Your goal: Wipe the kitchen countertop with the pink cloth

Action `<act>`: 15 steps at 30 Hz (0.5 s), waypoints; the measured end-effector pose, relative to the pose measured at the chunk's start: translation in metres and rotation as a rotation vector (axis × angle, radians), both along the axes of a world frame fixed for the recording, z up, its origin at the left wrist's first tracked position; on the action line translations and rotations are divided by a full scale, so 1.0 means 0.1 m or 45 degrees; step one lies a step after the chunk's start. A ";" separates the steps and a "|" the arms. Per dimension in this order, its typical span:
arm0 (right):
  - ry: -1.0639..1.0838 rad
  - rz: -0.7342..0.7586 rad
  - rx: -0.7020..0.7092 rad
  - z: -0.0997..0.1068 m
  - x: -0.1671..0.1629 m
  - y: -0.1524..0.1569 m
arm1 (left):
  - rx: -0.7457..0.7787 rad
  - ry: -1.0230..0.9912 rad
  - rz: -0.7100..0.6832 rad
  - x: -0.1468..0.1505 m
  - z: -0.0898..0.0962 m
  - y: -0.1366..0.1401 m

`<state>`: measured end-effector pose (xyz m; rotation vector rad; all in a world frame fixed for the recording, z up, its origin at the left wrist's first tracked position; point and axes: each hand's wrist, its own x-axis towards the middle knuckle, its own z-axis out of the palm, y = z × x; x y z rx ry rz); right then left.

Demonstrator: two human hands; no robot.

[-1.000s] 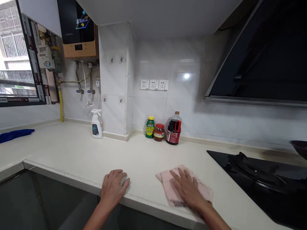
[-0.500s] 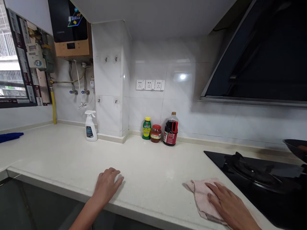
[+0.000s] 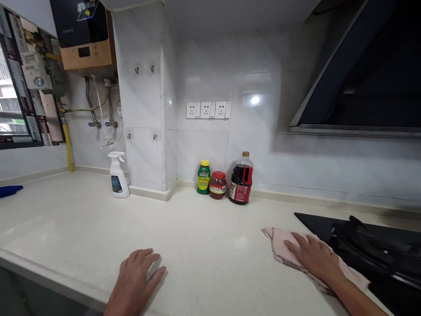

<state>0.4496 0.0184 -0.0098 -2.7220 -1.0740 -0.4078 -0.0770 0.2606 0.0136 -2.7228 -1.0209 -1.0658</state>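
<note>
Fingers [image 3: 297, 239] of the right hand [image 3: 315, 256] lie spread and flat on a pink cloth [image 3: 281, 245], pressing it to the countertop [image 3: 197, 245] rather than gripping it; nothing is clenched. That cloth lies crumpled near the front right part of the counter, just beside the left edge of the black stove [image 3: 368, 245], and its far end seems to reach the stove's rim, though the forearm hides that spot. One corner of the cloth sticks out to the left, past the fingertips.

Over at the counter's near edge the left hand [image 3: 136, 281] rests palm down on the bare surface, fingers loosely apart and holding nothing. It sits well apart from the cloth.

Against the tiled back wall stand three containers in a row, each just beside the next: a green bottle [image 3: 204, 177] with a yellow cap, a red-lidded jar [image 3: 217, 185], and a dark sauce bottle [image 3: 241, 177] with a red handle. Further left, beside the tiled column, stands a white spray bottle [image 3: 117, 175]. A blue cloth [image 3: 9, 190] lies at the far left edge of the view. Three wall sockets [image 3: 207, 110] sit above the containers, and a dark range hood [image 3: 362, 79] slants over the stove.
</note>
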 end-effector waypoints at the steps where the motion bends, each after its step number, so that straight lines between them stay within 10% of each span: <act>1: 0.023 -0.034 0.004 0.03 0.04 0.07 | 0.001 -0.007 -0.004 0.00 -0.01 0.02; 7: 0.197 -0.234 -0.016 0.31 -0.41 0.63 | -0.036 -0.040 -0.010 0.01 -0.01 0.07; 15: 0.220 0.524 -0.207 0.48 -2.09 0.80 | -0.126 0.004 0.006 0.02 0.09 -0.02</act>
